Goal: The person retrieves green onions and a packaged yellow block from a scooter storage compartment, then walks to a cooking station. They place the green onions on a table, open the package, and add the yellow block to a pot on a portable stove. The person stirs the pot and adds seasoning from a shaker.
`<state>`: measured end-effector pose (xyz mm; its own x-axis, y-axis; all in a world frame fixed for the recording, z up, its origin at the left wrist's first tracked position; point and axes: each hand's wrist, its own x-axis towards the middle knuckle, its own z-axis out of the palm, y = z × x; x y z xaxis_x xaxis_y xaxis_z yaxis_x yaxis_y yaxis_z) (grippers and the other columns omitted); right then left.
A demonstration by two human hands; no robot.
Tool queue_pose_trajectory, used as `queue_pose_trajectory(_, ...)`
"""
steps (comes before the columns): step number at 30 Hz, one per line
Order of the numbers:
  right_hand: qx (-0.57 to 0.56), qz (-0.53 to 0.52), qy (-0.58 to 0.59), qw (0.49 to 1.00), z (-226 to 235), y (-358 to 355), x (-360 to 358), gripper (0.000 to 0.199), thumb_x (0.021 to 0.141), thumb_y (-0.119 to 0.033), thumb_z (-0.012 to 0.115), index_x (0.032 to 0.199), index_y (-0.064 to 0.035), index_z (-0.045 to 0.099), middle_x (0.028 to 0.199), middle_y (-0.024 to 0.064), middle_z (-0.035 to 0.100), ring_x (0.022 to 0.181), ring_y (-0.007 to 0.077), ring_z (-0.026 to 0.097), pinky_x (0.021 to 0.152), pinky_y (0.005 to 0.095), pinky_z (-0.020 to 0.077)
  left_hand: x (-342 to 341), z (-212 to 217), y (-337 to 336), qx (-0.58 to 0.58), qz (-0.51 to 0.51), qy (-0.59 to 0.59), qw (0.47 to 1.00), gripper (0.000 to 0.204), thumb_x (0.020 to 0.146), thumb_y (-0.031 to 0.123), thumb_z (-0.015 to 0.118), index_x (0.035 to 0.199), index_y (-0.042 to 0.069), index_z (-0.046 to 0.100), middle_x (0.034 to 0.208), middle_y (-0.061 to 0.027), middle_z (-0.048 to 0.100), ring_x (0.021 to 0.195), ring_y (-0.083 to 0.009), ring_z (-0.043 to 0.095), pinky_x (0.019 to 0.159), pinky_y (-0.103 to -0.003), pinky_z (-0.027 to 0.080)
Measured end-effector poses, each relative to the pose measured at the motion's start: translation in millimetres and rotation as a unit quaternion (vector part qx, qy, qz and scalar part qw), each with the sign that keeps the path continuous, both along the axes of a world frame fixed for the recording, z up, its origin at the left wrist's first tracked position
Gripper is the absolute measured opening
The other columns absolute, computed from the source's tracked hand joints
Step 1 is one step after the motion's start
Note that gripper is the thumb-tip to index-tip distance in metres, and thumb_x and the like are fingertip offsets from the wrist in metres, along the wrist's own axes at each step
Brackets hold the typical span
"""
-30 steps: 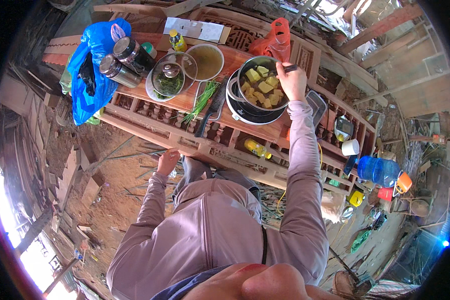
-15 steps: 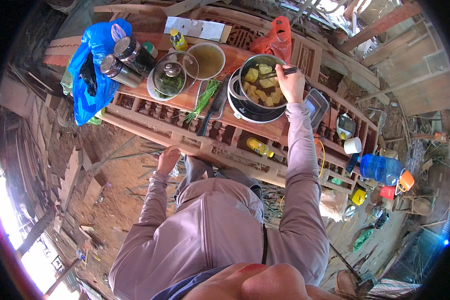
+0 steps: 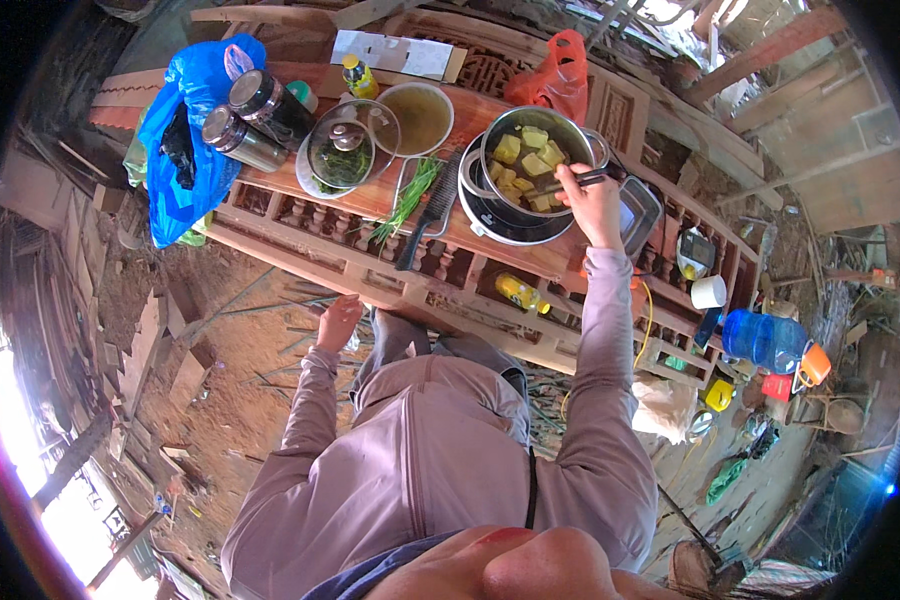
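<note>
A pair of dark chopsticks [image 3: 545, 190] is in my right hand [image 3: 592, 198], closed round their upper ends at the pot's right rim. Their tips reach down among yellow tofu-like chunks [image 3: 536, 163] in the steel pot [image 3: 598, 142]. The pot rests on a round black-and-white electric cooker [image 3: 515, 232]. My left hand [image 3: 339, 322] hangs at the table's near edge, its fingers loosely bent and apart, with nothing visible in it. Left of the pot lie a dark-handled knife [image 3: 420, 232] and green scallions [image 3: 410, 200].
A glass lid [image 3: 375, 132] covers a plate of greens, beside a bowl of broth [image 3: 440, 122]. Steel-lidded jars [image 3: 245, 140] and a blue bag [image 3: 175, 215] stand left; a red bag [image 3: 560, 75] sits behind the pot. A yellow bottle [image 3: 515, 291] lies below the tabletop.
My right hand has moved toward me and slightly right, drawing the chopsticks from the pot's far side to its near right. The chunks have shifted. My left hand has barely moved.
</note>
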<state>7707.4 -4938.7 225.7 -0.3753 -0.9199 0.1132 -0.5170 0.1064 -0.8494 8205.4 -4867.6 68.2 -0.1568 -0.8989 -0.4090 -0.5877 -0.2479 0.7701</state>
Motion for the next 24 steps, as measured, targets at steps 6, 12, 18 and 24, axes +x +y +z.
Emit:
queue_pose_trajectory(6,-0.069,-0.112,0.025,0.991,-19.7,-8.9,-35.1,0.032,0.093,-0.030,0.062,0.080,-0.0017,0.067,0.058,0.0120,0.064,0.058,0.0207,0.070,0.052,0.0331,0.0502,6.7,-13.3,0.3,-0.026,-0.016,0.026,0.999,0.035,0.088,0.023,0.067,0.118,0.005,0.062,0.100,-0.0110,0.070,0.088,-0.0192,0.068,0.077,-0.031,0.054)
queue_pose_trajectory(12,-0.045,-0.146,0.058,0.987,-24.1,0.7,-26.6,0.032,0.094,-0.030,0.060,0.082,-0.0012,0.068,0.059,0.0116,0.065,0.059,0.0219,0.070,0.052,0.0336,0.0507,-2.7,-2.5,-3.8,-0.011,-0.015,-0.001,1.000,0.036,0.088,0.024,0.067,0.118,0.004,0.062,0.099,-0.0115,0.070,0.089,-0.0195,0.068,0.077,-0.032,0.054)
queue_pose_trajectory(18,-0.027,-0.045,-0.059,0.997,-62.4,-10.4,-27.0,0.033,0.093,-0.030,0.061,0.082,-0.0002,0.069,0.063,0.0121,0.068,0.061,0.0203,0.071,0.052,0.0307,0.0532,0.7,-12.6,-3.9,-0.028,-0.037,0.003,0.999,0.036,0.088,0.025,0.066,0.117,0.004,0.062,0.102,-0.0136,0.070,0.089,-0.0210,0.069,0.076,-0.033,0.054)
queue_pose_trajectory(24,0.021,-0.046,0.043,0.998,-45.9,-16.7,-58.2,0.029,0.089,-0.031,0.066,0.084,-0.0041,0.072,0.063,0.0124,0.068,0.059,0.0214,0.070,0.053,0.0333,0.0527,7.9,-23.1,0.0,-0.026,-0.031,0.004,0.999,0.035,0.087,0.021,0.066,0.117,0.003,0.062,0.104,-0.0112,0.070,0.091,-0.0201,0.069,0.077,-0.033,0.055)
